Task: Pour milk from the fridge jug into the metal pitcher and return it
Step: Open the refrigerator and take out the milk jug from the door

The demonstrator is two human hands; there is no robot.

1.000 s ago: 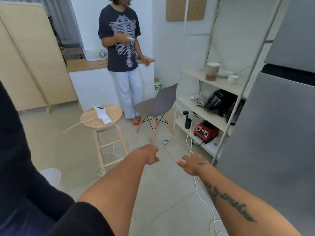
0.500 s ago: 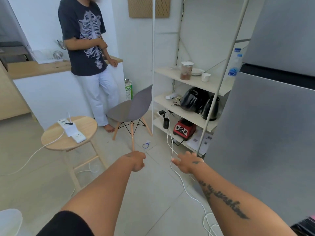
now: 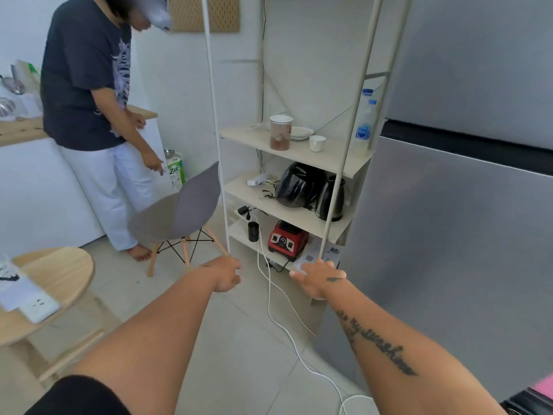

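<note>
The grey metal fridge fills the right side of the head view, both doors closed. No milk jug or metal pitcher is in sight. My left hand is stretched out low in front of me, fingers curled loosely, holding nothing. My right hand reaches forward with fingers spread, empty, just left of the fridge's side wall and in front of the shelf post.
A white shelf rack left of the fridge holds a jar, cups, bottles, a kettle and a red blender base. A white cable trails across the floor. A grey chair, a round wooden stool and a standing person are at left.
The view has swung right toward the fridge, so the stool, chair and person slid left. Both hands stay outstretched and empty.
</note>
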